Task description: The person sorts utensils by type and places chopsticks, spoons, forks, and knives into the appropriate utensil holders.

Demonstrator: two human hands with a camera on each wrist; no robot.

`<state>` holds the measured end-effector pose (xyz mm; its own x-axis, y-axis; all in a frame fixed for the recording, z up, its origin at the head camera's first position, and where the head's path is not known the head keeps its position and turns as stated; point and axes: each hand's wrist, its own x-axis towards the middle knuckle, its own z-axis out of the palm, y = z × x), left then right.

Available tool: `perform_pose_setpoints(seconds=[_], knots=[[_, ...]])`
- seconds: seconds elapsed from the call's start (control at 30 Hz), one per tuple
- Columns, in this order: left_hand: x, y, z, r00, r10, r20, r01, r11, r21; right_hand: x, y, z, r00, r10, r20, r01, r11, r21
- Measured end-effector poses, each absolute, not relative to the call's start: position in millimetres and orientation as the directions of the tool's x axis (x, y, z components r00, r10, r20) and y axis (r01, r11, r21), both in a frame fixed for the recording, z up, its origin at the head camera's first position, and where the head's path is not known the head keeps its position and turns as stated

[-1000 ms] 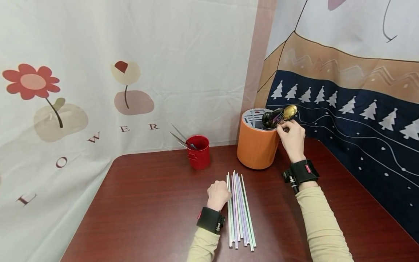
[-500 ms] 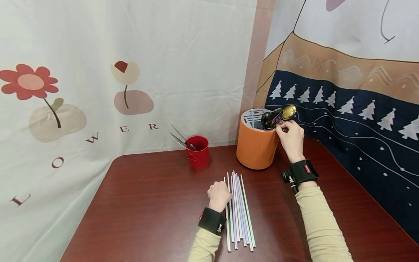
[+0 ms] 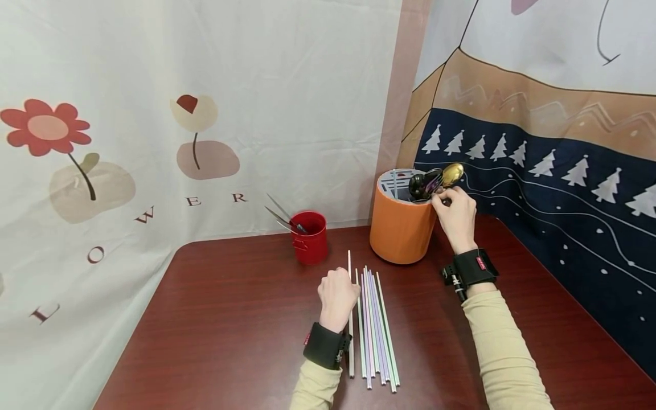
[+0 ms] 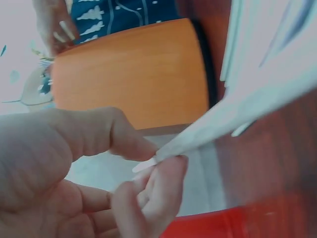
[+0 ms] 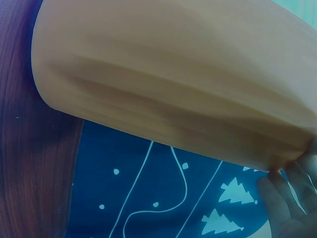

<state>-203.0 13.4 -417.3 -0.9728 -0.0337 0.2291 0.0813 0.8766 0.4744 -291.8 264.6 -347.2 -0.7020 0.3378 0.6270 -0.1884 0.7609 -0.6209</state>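
Note:
My left hand (image 3: 338, 295) pinches one pale chopstick (image 3: 351, 356) just left of a loose bundle of white, lilac and pale green chopsticks (image 3: 376, 336) on the table. In the left wrist view, the thumb and index finger meet on the narrow end of that chopstick (image 4: 203, 126). At the rim of the orange utensil holder (image 3: 400, 233), my right hand (image 3: 456, 219) grips with thumb and fingers. Dark spoons (image 3: 419, 185) and a gold spoon (image 3: 452, 174) stick up beside those fingers. The right wrist view shows mostly the holder's side (image 5: 173, 74), with the fingertips at its edge.
A red cup (image 3: 310, 245) with several thin metal utensils leaning left stands at the back, left of the holder. The dark red-brown table (image 3: 220, 319) meets printed cloth hangings (image 3: 287, 114) behind and a navy cloth (image 3: 564, 216) at right.
My left hand has drawn one chopstick leftward out of the bundle and slid it slightly away from me, towards the red cup. The right hand stays at the holder's rim.

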Motion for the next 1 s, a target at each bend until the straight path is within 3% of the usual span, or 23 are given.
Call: perform_pose_setpoints(seconds=[0.5,0.73,1.0], knots=[[-190.0,10.1,-386.7,-0.849,-0.117,0.515,0.244,0.778,0.579,-291.4,263.7,-347.9,-0.676,0.32,0.664,-0.211,0.779,-0.59],[-182.9,8.9,-374.3,-0.743,-0.109,0.66,0.41,0.705,0.579,-290.8,263.4,-347.7,-0.678,0.325,0.659,-0.205,0.778,-0.594],[-180.1,16.4,-353.8,-0.575,-0.079,0.814,0.603,0.632,0.487,-291.5,263.3,-348.4,-0.679,0.323,0.66,-0.205,0.78,-0.592]])
